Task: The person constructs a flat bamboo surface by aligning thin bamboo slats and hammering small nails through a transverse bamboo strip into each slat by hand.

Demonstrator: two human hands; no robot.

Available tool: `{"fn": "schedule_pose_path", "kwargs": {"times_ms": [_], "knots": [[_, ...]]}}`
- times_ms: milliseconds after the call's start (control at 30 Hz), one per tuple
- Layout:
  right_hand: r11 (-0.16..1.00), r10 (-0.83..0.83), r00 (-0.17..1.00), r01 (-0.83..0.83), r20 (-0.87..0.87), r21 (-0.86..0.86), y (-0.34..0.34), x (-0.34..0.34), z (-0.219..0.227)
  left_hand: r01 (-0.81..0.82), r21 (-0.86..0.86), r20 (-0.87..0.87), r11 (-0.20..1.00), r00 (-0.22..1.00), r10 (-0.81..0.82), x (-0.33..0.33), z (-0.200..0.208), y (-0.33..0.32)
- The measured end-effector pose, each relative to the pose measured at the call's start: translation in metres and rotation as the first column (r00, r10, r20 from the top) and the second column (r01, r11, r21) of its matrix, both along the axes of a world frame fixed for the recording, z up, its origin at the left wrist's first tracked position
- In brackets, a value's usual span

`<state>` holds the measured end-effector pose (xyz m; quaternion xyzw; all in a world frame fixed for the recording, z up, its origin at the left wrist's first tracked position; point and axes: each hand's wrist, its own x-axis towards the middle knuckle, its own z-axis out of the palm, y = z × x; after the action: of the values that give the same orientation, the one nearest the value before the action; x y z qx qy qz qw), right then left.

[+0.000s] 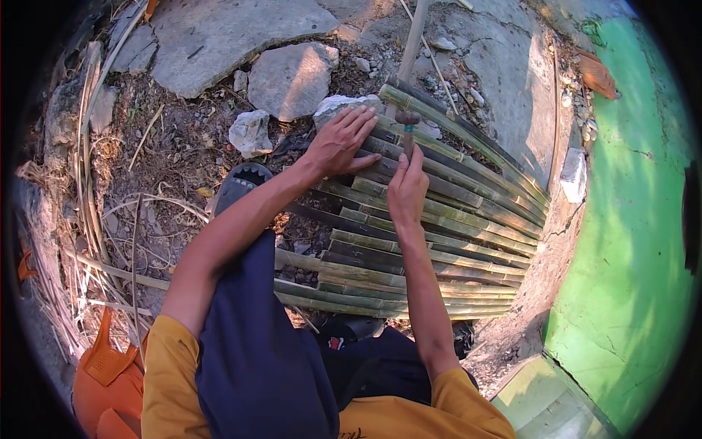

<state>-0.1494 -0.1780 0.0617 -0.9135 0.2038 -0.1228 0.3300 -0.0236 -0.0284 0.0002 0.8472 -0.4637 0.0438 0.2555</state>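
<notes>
Currently, right hand [407, 187] is gripping the hammer [408, 118]; left hand [342, 143], laid open, is pressing bamboo slats [468, 222] fanning over the ground [175, 175]; striking squarely, well clear of the left, seems best.

Dirt ground [183, 175]: bamboo slats [475, 240] fanned out, broken concrete slabs [227, 36], pale rocks [251, 133], dry strips [89, 161].

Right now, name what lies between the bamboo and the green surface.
Right of the bamboo, the head view shows brownish ground, with a pale chunk near the green surface.
</notes>
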Motion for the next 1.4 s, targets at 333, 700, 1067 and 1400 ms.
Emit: {"fn": "schedule_pose_path", "kwargs": {"times_ms": [333,700,1067,1400], "knots": [[0.996,-0.068,0.972,0.053,-0.227,-0.071,0.002,-0.004,0.013,0.032,0.018,0.007,0.999,0.999,-0.032,0.005,0.001,0.004],[0.998,-0.066,0.973,0.068,-0.223,0.004,-0.003,0.014,0.017,0.026,0.026,0.018,0.999,0.999,-0.027,0.007,-0.001,0.003],[0.994,-0.108,0.979,0.113,-0.173,0.015,0.010,-0.004,0.005,0.028,-0.021,0.020,0.999,0.999,-0.027,0.007,-0.001,0.008],[0.981,-0.139,0.987,0.149,-0.086,0.124,0.008,0.018,0.023,0.034,0.004,-0.016,0.999,0.999,-0.034,0.003,-0.004,0.010]]}}
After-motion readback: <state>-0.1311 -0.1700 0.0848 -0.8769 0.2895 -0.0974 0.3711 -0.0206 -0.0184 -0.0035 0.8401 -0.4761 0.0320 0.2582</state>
